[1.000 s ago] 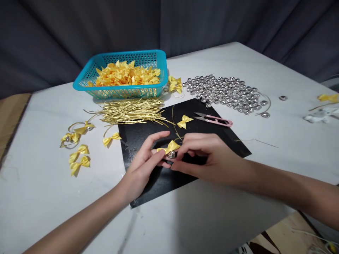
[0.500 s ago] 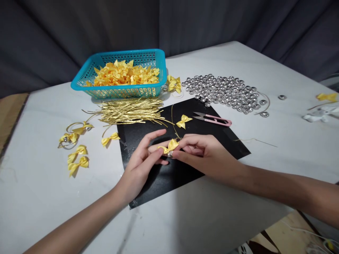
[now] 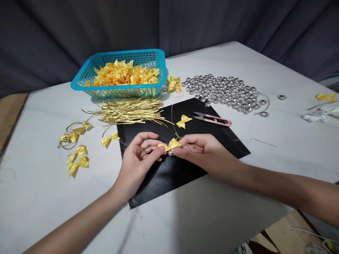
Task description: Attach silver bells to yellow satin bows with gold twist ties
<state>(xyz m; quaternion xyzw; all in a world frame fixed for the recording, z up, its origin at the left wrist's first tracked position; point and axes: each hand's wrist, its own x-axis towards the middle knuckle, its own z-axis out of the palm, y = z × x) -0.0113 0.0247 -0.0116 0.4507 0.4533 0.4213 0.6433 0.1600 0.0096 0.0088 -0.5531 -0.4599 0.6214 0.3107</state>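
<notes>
Over the black mat (image 3: 225,141), my left hand (image 3: 137,158) and my right hand (image 3: 203,150) both pinch one small yellow ribbon bow (image 3: 171,144). A small silver bell (image 3: 171,152) hangs just under that bow, and a thin gold wire rises from it toward the back. The fingers of both hands are curled in around the bow. Another loose yellow bow (image 3: 183,121) lies on the mat behind my hands.
A blue basket (image 3: 106,62) of yellow bows stands at the back left. In front of it lies a bundle of gold wire ties (image 3: 129,110). A heap of silver bells (image 3: 225,92) is at the back right, pink snips (image 3: 213,120) lie on the mat, and several bows (image 3: 76,155) sit left.
My left hand's fingers have curled in from stretched out to a pinch on the bow. The bow has lifted slightly. My right hand has shifted a little to the right.
</notes>
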